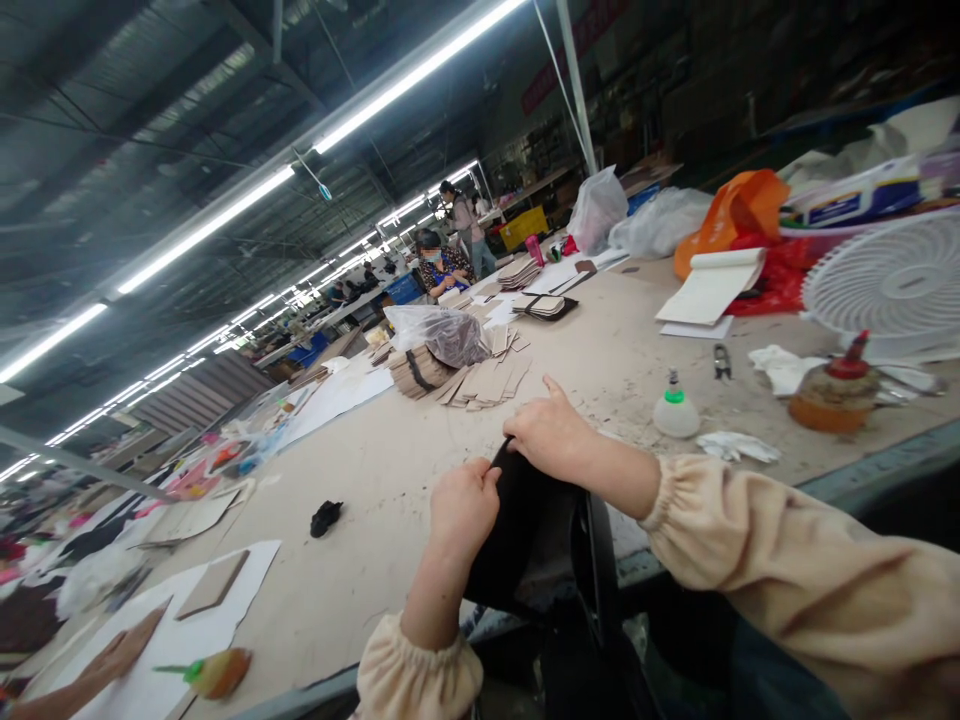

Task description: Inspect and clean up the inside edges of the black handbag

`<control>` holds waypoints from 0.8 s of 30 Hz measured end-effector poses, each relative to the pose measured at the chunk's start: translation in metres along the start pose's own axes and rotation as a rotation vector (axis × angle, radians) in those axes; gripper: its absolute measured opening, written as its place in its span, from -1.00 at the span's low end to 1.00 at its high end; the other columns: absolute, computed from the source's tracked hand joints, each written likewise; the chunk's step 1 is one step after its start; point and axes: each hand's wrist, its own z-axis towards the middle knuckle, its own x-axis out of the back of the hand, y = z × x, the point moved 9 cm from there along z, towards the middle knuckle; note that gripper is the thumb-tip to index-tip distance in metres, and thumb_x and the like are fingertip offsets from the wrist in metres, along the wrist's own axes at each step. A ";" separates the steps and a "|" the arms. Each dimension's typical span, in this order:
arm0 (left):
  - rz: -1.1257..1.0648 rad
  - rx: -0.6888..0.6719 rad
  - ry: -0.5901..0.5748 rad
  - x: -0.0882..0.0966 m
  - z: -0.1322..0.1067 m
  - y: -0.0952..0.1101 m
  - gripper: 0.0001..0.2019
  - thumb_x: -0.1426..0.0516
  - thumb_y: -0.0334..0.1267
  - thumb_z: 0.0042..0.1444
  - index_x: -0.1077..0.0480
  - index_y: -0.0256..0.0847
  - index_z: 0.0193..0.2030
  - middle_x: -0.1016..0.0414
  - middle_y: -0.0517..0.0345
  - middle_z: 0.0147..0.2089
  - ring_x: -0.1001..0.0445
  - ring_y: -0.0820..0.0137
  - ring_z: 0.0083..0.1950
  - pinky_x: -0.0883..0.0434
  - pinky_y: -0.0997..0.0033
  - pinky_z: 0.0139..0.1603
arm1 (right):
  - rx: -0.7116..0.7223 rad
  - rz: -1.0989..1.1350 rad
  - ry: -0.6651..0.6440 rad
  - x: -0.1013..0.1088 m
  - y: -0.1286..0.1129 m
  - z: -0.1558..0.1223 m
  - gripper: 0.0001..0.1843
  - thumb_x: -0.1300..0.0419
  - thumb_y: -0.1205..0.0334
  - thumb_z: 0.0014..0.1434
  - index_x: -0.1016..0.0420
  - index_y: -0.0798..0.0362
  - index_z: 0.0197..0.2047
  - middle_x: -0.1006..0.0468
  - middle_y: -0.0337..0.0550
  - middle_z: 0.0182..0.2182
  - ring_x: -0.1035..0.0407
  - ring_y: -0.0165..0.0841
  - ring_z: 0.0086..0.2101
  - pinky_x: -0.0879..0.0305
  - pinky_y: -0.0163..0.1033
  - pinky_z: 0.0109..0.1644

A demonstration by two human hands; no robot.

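- A broad, beige-covered worktable (390,470), flecked with dark marks, runs away into a large workshop under a dark roof with rows of tube lights (210,228).
- The black piece (502,545) hangs at the near edge of the table, between the person's hands, partly over the side; a black strap loop (589,550) stands beside it.
- The left hand (463,505) pinches the piece's upper edge between thumb and fingers; the right hand (551,430) pinches the same edge just beyond, its index finger extended.
- The table's bluish rim (892,455) slants up to the right, below the right forearm.
- Bare tabletop stretches from the left hand to one black scrap (325,518), and beyond the right hand towards the notepad (716,285).
- Three squeeze bottles: a whitish bottle (675,412) and a red-capped bottle (836,395) on the right, an amber bottle (221,672) lying at lower left.
- One small cutter (721,362), one white fan guard (892,275), one brown board (214,585) on white paper (255,580).
- One co-worker's hand (127,645) lies near that board.
- Fanned cardboard pieces (484,383) lie ahead, too overlapped to count.
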 end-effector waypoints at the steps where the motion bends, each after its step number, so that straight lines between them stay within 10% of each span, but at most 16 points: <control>1: 0.020 -0.003 -0.007 0.000 0.001 0.003 -0.77 0.00 -0.22 0.16 -0.43 -0.17 -0.41 -0.48 0.05 -0.46 -0.42 0.27 -0.40 -0.10 0.39 -0.44 | 0.000 -0.003 0.004 -0.001 0.000 0.000 -0.85 -0.18 0.22 0.14 -0.53 0.08 -0.38 -0.57 -0.05 -0.38 -0.43 -0.18 -0.25 0.17 0.21 0.17; 24: 0.104 0.058 0.068 -0.006 0.025 0.017 -0.75 0.05 -0.19 0.21 -0.42 -0.17 -0.32 -0.53 0.01 -0.36 -0.47 0.26 -0.31 -0.21 0.36 -0.36 | -0.072 0.301 0.105 0.010 0.044 -0.018 -0.57 -0.22 0.06 0.06 -0.47 0.01 0.01 -0.50 -0.11 -0.23 -0.40 -0.28 -0.27 -0.29 -0.23 -0.17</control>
